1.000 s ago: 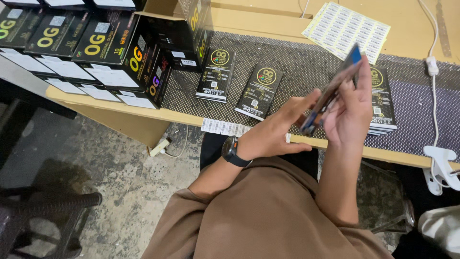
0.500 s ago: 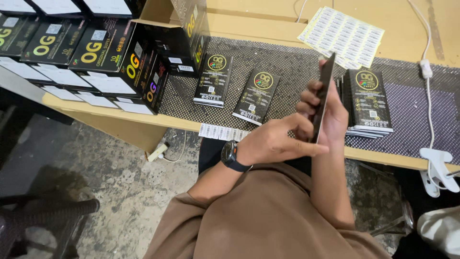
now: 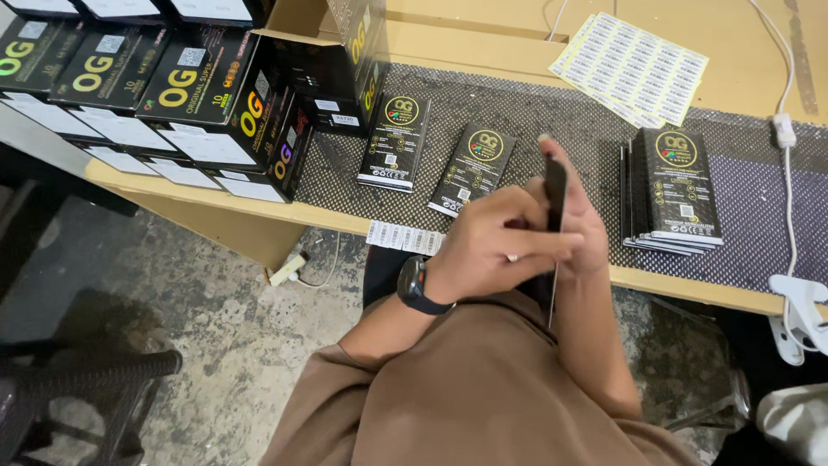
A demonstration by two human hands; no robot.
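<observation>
Hands together above the table edge, left hand and right hand gripping thin black packet edge-on between them

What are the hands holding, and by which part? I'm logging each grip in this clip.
Both hands hold one flat black packet, seen edge-on. The left hand pinches its near face around the middle; the right hand backs the far face.

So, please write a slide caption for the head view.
Both hands, left hand and right hand, hold a flat black packet edge-on above the table.
</observation>
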